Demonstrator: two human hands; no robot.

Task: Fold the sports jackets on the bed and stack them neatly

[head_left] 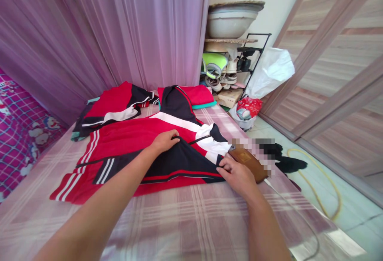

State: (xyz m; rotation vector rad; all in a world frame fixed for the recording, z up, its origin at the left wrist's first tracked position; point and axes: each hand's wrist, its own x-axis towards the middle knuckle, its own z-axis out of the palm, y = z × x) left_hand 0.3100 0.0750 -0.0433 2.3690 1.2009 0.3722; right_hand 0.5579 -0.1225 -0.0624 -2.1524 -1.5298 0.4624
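Observation:
A red, black and white jacket (125, 133) with striped cuffs lies spread on the plaid bedsheet (179, 221). Its near sleeve is folded across the body, while the far black sleeve stretches toward the back. My left hand (165, 141) pinches the black cloth near the middle of the jacket, beside the zip. At the shoulder near the white collar, my right hand (236, 173) grips the edge of the same jacket with thumb and fingers. The cloth between both hands is drawn fairly straight.
Behind the jacket lie a second red and black garment (110, 105) and a folded red garment (197, 95). A brown case (249, 161) with a white cable (293, 209) lies right of the collar. A shoe rack (257, 53) stands beyond the bed, near wooden sliding doors (332, 53).

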